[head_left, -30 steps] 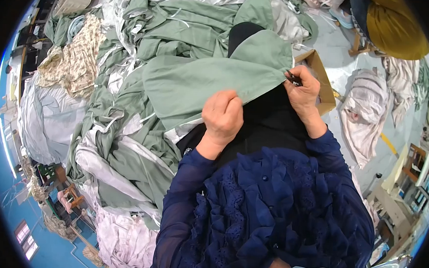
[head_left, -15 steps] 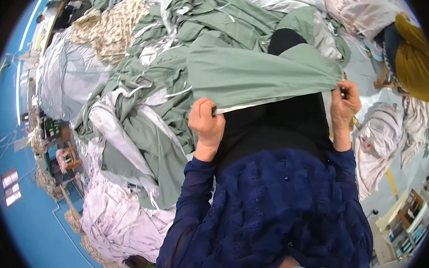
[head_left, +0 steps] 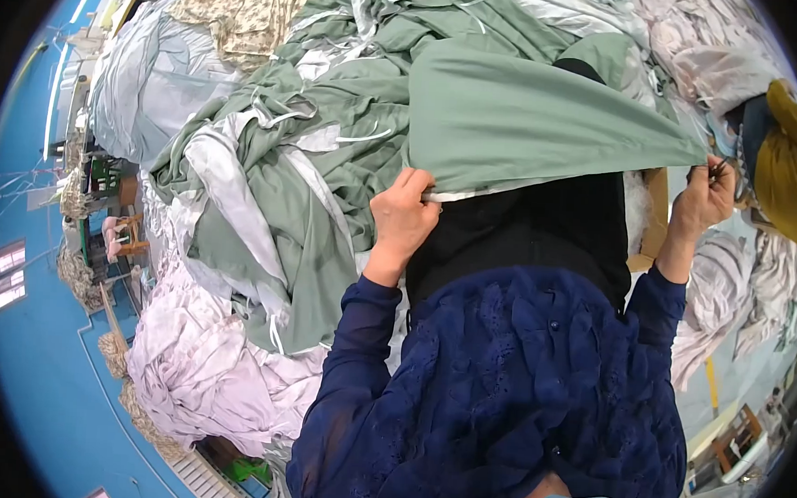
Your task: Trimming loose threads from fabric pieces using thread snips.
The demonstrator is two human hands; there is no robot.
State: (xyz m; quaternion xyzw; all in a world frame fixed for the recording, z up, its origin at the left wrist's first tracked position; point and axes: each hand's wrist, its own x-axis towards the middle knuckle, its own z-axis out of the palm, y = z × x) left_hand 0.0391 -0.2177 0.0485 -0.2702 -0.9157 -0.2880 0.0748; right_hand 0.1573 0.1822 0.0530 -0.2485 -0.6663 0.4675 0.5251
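Note:
A sage-green piece of fabric (head_left: 531,121) with a pale edge stretches across my lap between both hands. My left hand (head_left: 404,215) is closed on its near left corner, fingers pinching the edge. At the far right, my right hand (head_left: 703,200) pinches the tapered end of the same fabric. Something small and dark shows at the right fingers, too small to name. Beyond and left of the held piece lies a heap of green cloth (head_left: 329,191) with white undersides and white ties.
Lilac-white cloth (head_left: 221,375) is piled at the lower left, with a pale blue-grey bundle (head_left: 159,92) and patterned fabric (head_left: 248,20) farther off. On the right are a mustard cloth (head_left: 788,170), a cardboard box (head_left: 654,213) and whitish garments (head_left: 717,275). The floor (head_left: 60,348) at left is blue.
My right hand has moved to the right, and my left hand slightly right too. The green fabric is pulled straighter and smoother between them. The view has shifted a little.

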